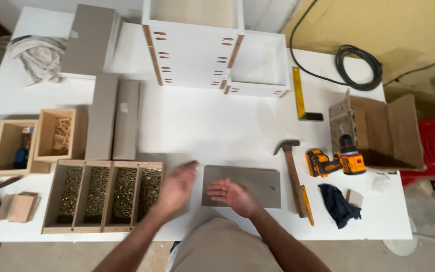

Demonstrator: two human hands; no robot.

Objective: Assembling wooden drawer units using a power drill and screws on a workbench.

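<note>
A flat grey rectangular panel [255, 182] lies on the white worktable [202, 126] near its front edge. My right hand [232, 195] rests palm down on the panel's front left part, fingers spread. My left hand [177, 185] hovers open just left of the panel, blurred, above a second grey panel [153, 157] and beside the wooden tray of screws [104, 195]. Neither hand holds anything.
A hammer [292, 168], pencil [306, 204], orange cordless drill [336, 161], dark cloth [339, 204] and open cardboard box [386, 131] lie to the right. White drawer boxes [202, 48], a yellow square [299, 93], more grey panels [112, 118] and wooden bins of dowels [59, 135] stand behind and left.
</note>
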